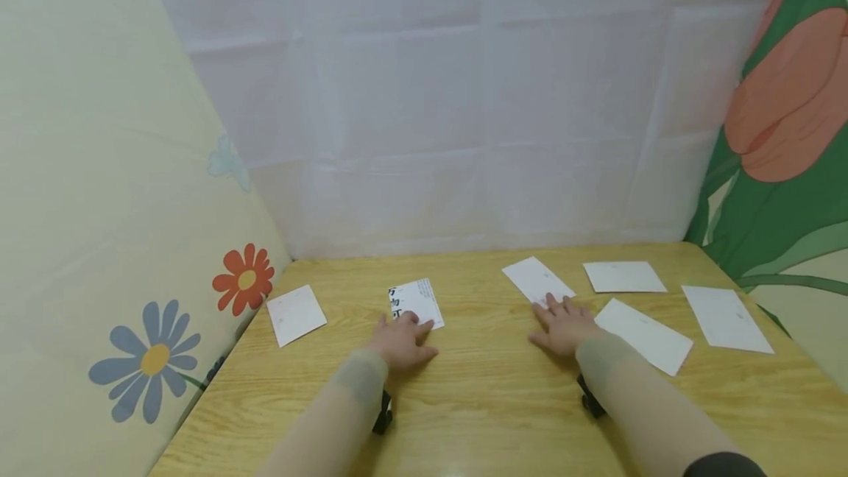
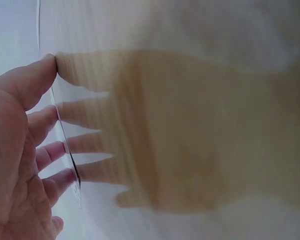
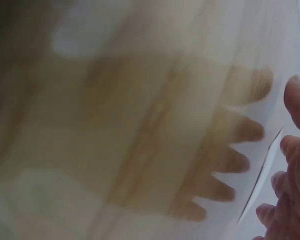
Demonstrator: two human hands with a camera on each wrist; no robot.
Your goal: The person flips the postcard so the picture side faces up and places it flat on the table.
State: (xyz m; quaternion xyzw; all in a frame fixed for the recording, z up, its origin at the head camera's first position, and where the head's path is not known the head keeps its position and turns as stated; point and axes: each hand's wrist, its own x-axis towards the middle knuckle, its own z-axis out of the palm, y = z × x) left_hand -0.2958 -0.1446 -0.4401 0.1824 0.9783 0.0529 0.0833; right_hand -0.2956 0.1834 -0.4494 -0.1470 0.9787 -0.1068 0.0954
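Observation:
On the wooden table, my left hand [image 1: 400,341] lies with its fingers over the near edge of a white card with black writing [image 1: 420,297]. The left wrist view catches the fingertips [image 2: 65,175] touching along the card's thin edge. My right hand [image 1: 563,324] is spread at the near end of a plain white card [image 1: 535,280]. Close to the right fingertips [image 3: 278,180], the right wrist view shows that card's edge [image 3: 260,177]; whether they touch it I cannot tell. Neither hand is curled round anything.
One white card [image 1: 296,315] lies at the table's left edge. To the right are more white cards: one at the back [image 1: 624,277], one beside my right wrist [image 1: 645,333], and one farther right [image 1: 727,319]. A pale cloth wall [image 1: 477,109] stands behind the table [image 1: 477,403].

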